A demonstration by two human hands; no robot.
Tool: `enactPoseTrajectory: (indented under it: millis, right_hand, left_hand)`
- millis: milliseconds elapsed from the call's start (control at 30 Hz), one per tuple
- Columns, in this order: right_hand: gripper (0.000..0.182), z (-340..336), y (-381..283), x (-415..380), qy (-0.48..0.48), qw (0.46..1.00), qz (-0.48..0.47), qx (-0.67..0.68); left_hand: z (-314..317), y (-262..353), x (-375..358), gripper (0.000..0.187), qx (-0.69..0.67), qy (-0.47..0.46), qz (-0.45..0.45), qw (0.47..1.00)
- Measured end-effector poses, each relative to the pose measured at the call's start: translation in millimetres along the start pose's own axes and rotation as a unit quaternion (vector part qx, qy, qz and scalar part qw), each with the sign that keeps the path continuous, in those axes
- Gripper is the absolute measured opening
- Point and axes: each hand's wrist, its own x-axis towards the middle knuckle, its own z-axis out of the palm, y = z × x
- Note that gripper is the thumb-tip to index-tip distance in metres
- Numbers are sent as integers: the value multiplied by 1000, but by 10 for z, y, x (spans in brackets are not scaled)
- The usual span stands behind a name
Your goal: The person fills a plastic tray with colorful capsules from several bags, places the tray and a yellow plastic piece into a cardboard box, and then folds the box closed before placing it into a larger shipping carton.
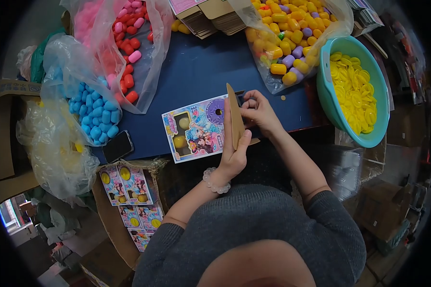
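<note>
Your L hand (235,152) grips brown card (237,122) by windowed pink/blue box (203,129); R hand (262,114), can't tell grip. R of fingers: teal basin (326,95) w/ yel. discs (352,93).

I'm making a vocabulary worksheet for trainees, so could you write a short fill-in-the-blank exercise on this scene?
1. The left hand, touching the printed box, wears a beaded ____ at its wrist.
2. The bagged capsules nearest the black phone are ____.
3. The pieces in the teal basin are ____.

Missing words: bracelet; blue; yellow.
</note>
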Motion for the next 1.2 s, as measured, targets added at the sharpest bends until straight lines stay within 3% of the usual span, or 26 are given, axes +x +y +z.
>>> enactPoseTrajectory:
  millis: [67,133,233,267,300,333,400,433,467,533,600,700,733,800,833,900,1000,1067,1200]
  right_hand:
    - [48,-9,212,121,-29,1000,0,5]
    - [46,19,258,158,-58,998,0,12]
    - [48,7,284,125,-71,995,-5,-63]
    - [53,-44,350,22,-127,971,22,200]
    - [59,-78,382,-50,-173,876,47,448]
    - [71,-39,333,-72,-121,958,25,260]
    - [69,40,258,-137,-95,968,7,230]
    - [68,66,245,-150,-70,977,-9,203]
    - [68,77,250,-130,-74,977,-8,202]
    - [65,80,339,-88,-47,939,23,339]
    - [65,67,421,-77,-67,938,-4,339]
    - [65,52,406,-68,-18,955,11,296]
    - [66,-23,513,31,-150,898,-20,414]
    - [66,-92,552,61,-278,811,-49,513]
    - [65,-75,463,-7,-171,894,-11,414]
    - [65,-32,404,-46,-56,951,24,302]
    - [65,-100,590,44,-39,940,19,338]
    - [62,-148,708,81,-95,903,-8,418]
    - [65,-127,713,116,-14,947,-3,320]
  left_hand:
    - [-14,-35,-27,75,-15,-6,-8,1000]
    - [-41,-59,-49,80,65,-37,30,997]
    - [-126,16,55,91,89,-78,40,992]
    - [-206,125,78,94,157,-125,27,979]
    - [-316,298,100,98,223,-170,15,960]
    - [-425,463,92,93,343,-154,35,926]
    - [-747,641,87,86,631,-101,43,768]
    - [-862,648,73,86,692,-114,6,713]
    - [-918,611,62,86,693,-110,4,713]
    - [-1020,531,33,86,678,-140,63,719]
    - [-1046,484,24,87,675,-140,63,722]
    - [-1047,462,34,88,669,-136,67,728]
    - [-1046,458,30,88,667,-134,67,730]
    - [-1033,457,28,89,663,-130,69,734]
    - [-1022,457,24,91,661,-129,70,736]
    - [-994,453,26,92,659,-124,67,739]
    - [-944,449,45,93,666,-116,65,734]
    - [-913,456,47,94,675,-112,64,727]
    - [-892,439,45,92,665,-105,65,736]
